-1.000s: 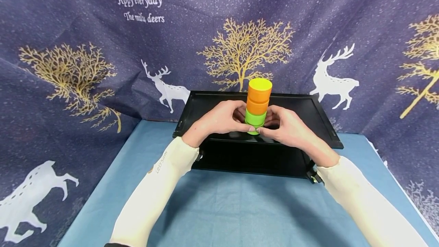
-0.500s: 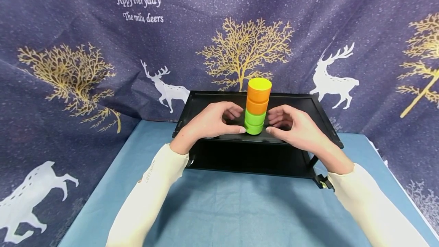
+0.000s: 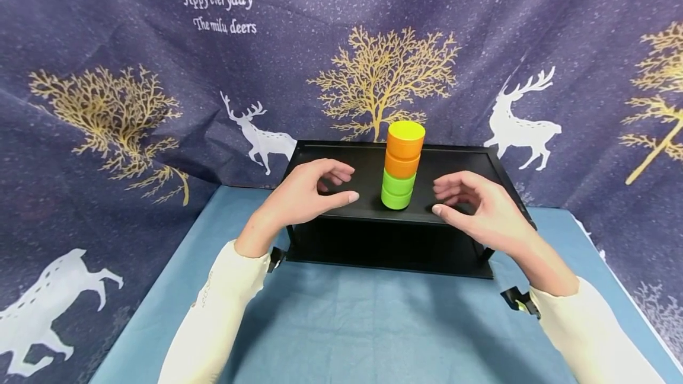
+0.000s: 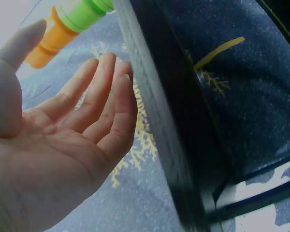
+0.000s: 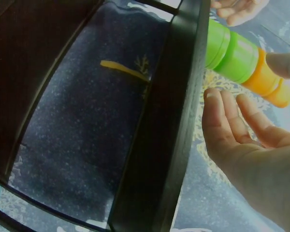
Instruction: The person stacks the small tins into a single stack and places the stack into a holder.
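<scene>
— Where do we see the stack?

— The stack of round blocks (image 3: pixel 402 166) stands upright on the black shelf (image 3: pixel 469 165), near its front edge and about the middle. Two green blocks sit at the bottom, two orange ones above them, and the top face looks yellow.

— And our hands?

— Both are free of it. The left hand (image 3: pixel 312 188) hovers just left of the stack, palm turned toward it, thumb stretched out and the fingers loosely curved — grasping nothing. The right hand (image 3: pixel 480 206) mirrors it on the right side, fingers relaxed and slightly bent, also empty. Each hand is near the stack but apart from it.

— Do the wrist views agree?

— They do. We see the left palm (image 4: pixel 63 140) open with fingers nearly straight, the stack (image 4: pixel 70 21) beyond the fingertips. The right palm (image 5: pixel 253 145) is open too, the stack (image 5: pixel 246 60) just past it, standing off the shelf's edge (image 5: pixel 169 125).

— What lies below?

— A blue tabletop (image 3: pixel 368 319), with both cream sleeves (image 3: pixel 213 313) reaching over it.
</scene>
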Action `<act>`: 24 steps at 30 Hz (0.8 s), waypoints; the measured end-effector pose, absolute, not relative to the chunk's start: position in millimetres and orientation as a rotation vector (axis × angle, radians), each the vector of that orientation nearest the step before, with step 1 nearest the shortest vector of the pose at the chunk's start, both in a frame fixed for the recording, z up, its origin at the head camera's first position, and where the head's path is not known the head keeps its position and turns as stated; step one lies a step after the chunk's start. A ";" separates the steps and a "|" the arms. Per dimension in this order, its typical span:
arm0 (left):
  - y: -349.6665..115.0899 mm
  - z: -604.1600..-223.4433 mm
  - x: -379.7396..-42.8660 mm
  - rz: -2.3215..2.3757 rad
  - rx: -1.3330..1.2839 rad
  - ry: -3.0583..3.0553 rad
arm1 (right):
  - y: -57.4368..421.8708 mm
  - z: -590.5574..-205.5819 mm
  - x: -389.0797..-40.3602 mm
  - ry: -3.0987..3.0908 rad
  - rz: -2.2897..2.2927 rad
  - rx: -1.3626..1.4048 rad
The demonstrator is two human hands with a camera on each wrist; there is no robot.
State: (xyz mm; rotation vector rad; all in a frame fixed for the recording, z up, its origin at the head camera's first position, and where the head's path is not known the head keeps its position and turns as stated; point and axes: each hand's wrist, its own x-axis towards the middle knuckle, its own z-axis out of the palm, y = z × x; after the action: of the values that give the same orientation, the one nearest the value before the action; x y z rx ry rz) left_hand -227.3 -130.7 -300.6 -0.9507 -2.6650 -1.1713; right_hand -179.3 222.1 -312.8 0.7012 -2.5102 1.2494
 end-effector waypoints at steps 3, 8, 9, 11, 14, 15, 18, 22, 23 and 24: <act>-136.6 -300.8 -219.1 -1.174 -0.932 -2.643 | 224.4 -312.4 -171.2 -2.493 1.244 0.706; -147.2 -303.8 -206.5 -1.175 -0.893 -2.608 | 226.3 -312.7 -160.0 -2.426 1.261 0.741; -149.5 -304.7 -204.1 -1.175 -0.883 -2.604 | 227.3 -313.5 -158.4 -2.411 1.261 0.743; -154.5 -306.5 -199.6 -1.179 -0.868 -2.589 | 229.7 -315.5 -156.0 -2.389 1.251 0.746; -162.3 -309.6 -194.7 -1.184 -0.854 -2.567 | 235.5 -318.9 -153.0 -2.369 1.231 0.735; -165.0 -310.4 -193.4 -1.185 -0.852 -2.559 | 237.8 -320.1 -152.1 -2.364 1.230 0.731; -172.8 -312.8 -190.5 -1.179 -0.849 -2.548 | 244.7 -323.1 -149.2 -2.350 1.210 0.718; -183.6 -316.2 -186.2 -1.162 -0.824 -2.554 | 253.0 -327.3 -144.7 -2.327 1.195 0.709; -186.2 -317.3 -184.9 -1.158 -0.813 -2.556 | 255.0 -328.7 -143.6 -2.320 1.193 0.708; -188.9 -318.2 -183.5 -1.153 -0.803 -2.558 | 257.0 -329.9 -142.3 -2.313 1.191 0.706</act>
State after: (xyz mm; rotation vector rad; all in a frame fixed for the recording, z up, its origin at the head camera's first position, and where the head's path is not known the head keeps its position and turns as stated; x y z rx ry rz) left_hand -183.5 -188.9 -318.2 -0.8026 -2.5579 -1.1527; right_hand -142.3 257.0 -329.9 0.7065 -2.3134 1.1907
